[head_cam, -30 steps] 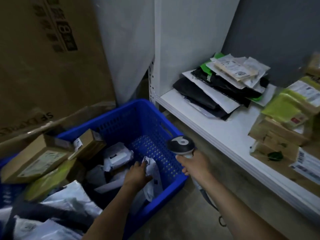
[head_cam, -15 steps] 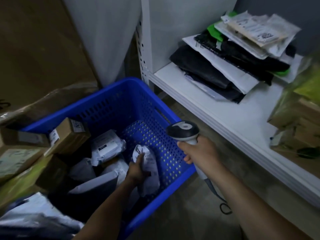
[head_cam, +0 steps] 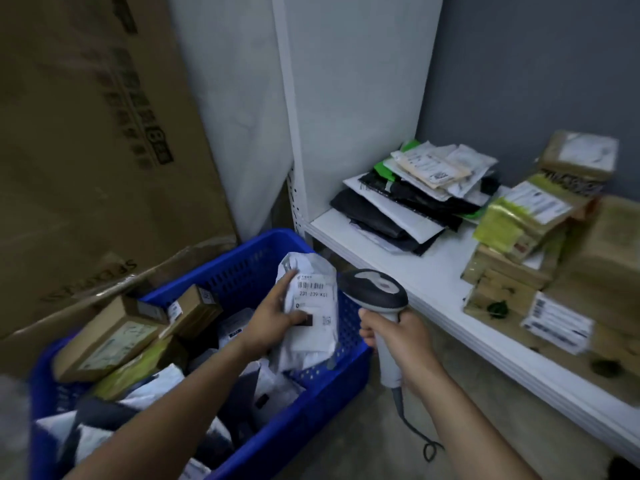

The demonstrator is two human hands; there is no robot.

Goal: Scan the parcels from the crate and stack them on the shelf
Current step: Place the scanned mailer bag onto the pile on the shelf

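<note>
The left hand (head_cam: pixel 273 320) holds a soft white plastic parcel (head_cam: pixel 311 337) upright, with thumb and forefinger pressed on its crinkled front face at the edge of a printed barcode label. The other fingers cannot be made out. Just right of this hand, the right hand (head_cam: pixel 398 344) is wrapped round the smooth pale grey handle of a scanner (head_cam: pixel 372 292). The scanner's rounded dark head sits beside the parcel's upper edge, and a thin dark cable (head_cam: pixel 415 431) trails from the handle's base.

Below both hands is the blue crate (head_cam: pixel 311 403), made of perforated plastic. To the left of the left hand it holds more limp white and dark bags and small rectangular cardboard boxes (head_cam: pixel 107 341).

Beyond the right hand runs the flat white shelf (head_cam: pixel 415 282). It carries a slanted stack of flat mailers (head_cam: pixel 408 209) in black, white and green, and taped cardboard boxes (head_cam: pixel 512 271) further right.
</note>
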